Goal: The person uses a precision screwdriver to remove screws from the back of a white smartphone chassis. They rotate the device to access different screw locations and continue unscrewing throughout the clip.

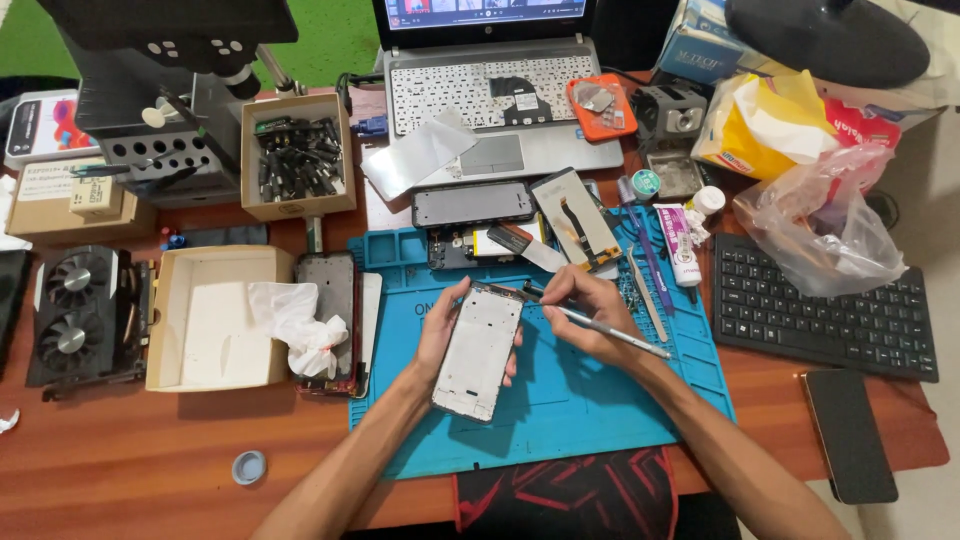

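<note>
While my left hand (443, 322) grips the white phone frame (479, 349) tilted above the blue repair mat (590, 400), my right hand (590, 312) pinches a metal tool (600, 327), its tip touching the frame's far edge. A black keyboard (825, 310) lies right.

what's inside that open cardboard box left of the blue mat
The open cardboard box holds a crumpled white tissue spilling over its right edge; whatever lies beneath the tissue is covered.

Both bare forearms enter from the lower edge, converging at frame centre. Left hand (447, 325) cupped, palm up, fingers wrapped. Right hand (588, 312) palm down, fingers pinched together.
</note>
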